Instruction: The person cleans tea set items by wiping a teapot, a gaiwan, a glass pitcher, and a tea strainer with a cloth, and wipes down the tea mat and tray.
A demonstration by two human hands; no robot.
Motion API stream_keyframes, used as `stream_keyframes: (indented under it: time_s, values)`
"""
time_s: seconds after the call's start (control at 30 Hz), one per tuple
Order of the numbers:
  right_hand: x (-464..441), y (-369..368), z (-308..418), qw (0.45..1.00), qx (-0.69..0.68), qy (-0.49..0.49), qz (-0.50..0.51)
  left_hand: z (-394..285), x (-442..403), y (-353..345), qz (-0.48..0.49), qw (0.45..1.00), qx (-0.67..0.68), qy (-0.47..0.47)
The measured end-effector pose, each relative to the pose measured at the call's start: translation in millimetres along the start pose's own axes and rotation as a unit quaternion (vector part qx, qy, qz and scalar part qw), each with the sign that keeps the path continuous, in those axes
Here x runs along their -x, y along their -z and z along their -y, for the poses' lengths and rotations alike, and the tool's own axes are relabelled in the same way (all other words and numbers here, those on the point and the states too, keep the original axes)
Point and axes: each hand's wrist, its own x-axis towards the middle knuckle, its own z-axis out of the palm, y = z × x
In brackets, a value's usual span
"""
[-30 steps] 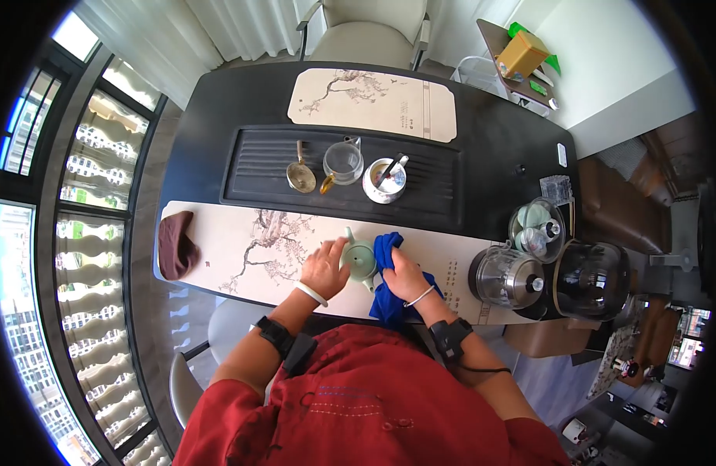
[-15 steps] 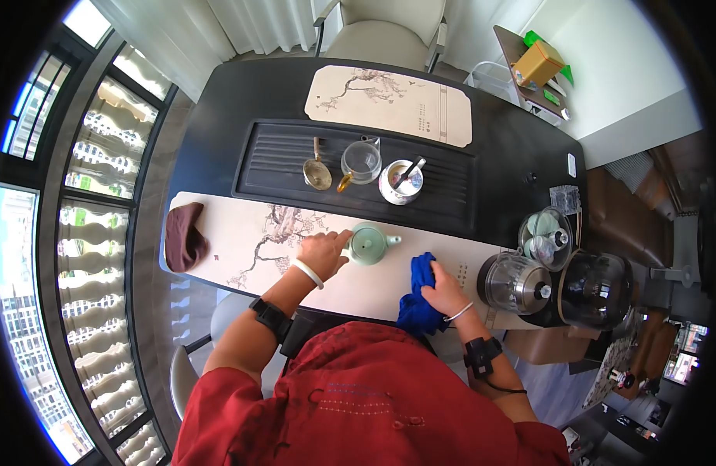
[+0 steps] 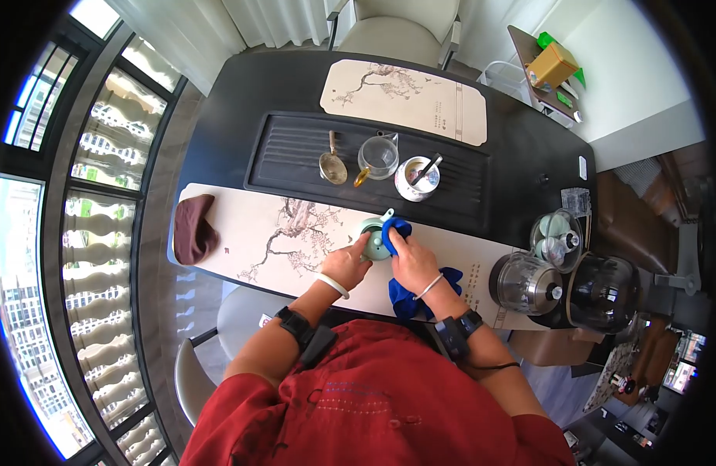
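Note:
A pale green teapot (image 3: 376, 245) stands on the near printed mat, its spout pointing up toward the tray. My left hand (image 3: 347, 266) grips the teapot's left side, fingertips on its rim. In my right hand (image 3: 414, 265) is a blue cloth (image 3: 408, 300); one bunched part presses on the teapot's right side, and the rest hangs below the wrist onto the mat. On the black tray behind are a strainer (image 3: 333, 167), a glass pitcher (image 3: 379, 158) and a white jar (image 3: 417, 179) with a dark-handled utensil in it.
A brown cloth (image 3: 195, 230) lies at the mat's left end. To the right stand a glass kettle (image 3: 526, 283), a glass bowl of green cups (image 3: 556, 237) and a dark round appliance (image 3: 604, 293). Another printed mat (image 3: 404, 99) lies beyond the tray.
The teapot has turned, its spout now pointing away from me instead of right. My right hand has brought the blue cloth from the right up against the teapot. The camera view has shifted.

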Motion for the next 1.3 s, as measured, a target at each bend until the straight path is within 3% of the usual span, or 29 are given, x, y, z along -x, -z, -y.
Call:
stream_keyframes:
  time_s: [0.07, 0.27, 0.37, 0.6, 0.73, 0.8, 1.0, 1.13, 1.2, 1.23, 1.27, 1.3]
  values:
    - [11, -9, -3, 1.0, 0.0, 0.005, -0.006, -2, -2, 1, -0.022, 1.0, -0.003, 0.004]
    - [12, -19, -6, 0.996, -0.056, -0.022, -0.065, -20, 2, 29, 0.037, 0.998, 0.024, 0.042]
    - [14, -18, -7, 0.998, -0.034, -0.019, -0.054, -18, 0, 29, -0.116, 0.99, -0.06, -0.05]
    - [36, -8, 0, 0.997, -0.039, 0.036, -0.052, -16, -10, 23, -0.118, 0.99, -0.039, -0.064]
    - [41, 2, -20, 0.994, -0.089, 0.052, 0.023, -17, -10, 26, -0.101, 0.992, -0.054, -0.059]
    - [29, 6, -27, 0.984, -0.136, 0.036, -0.11, -19, -12, 25, -0.179, 0.977, -0.068, -0.097]
    - [2, 3, -8, 0.995, -0.068, 0.0, -0.069, -12, -16, 11, -0.146, 0.978, -0.072, -0.131]
    - [32, -6, 0, 0.999, -0.012, 0.035, -0.034, -5, -15, -3, -0.121, 0.984, -0.07, -0.115]
    - [43, 2, 2, 0.998, -0.052, 0.04, 0.013, -4, -16, -3, -0.101, 0.986, -0.076, -0.108]
    - [45, 13, -2, 0.994, -0.064, 0.004, 0.088, -4, -16, -3, -0.103, 0.986, -0.077, -0.108]
    - [42, 9, -10, 0.994, -0.064, 0.005, 0.087, -5, -15, -4, -0.102, 0.987, -0.071, -0.104]
    - [38, 1, -20, 0.993, -0.118, 0.003, 0.0, -5, -15, -5, -0.1, 0.988, -0.066, -0.1]
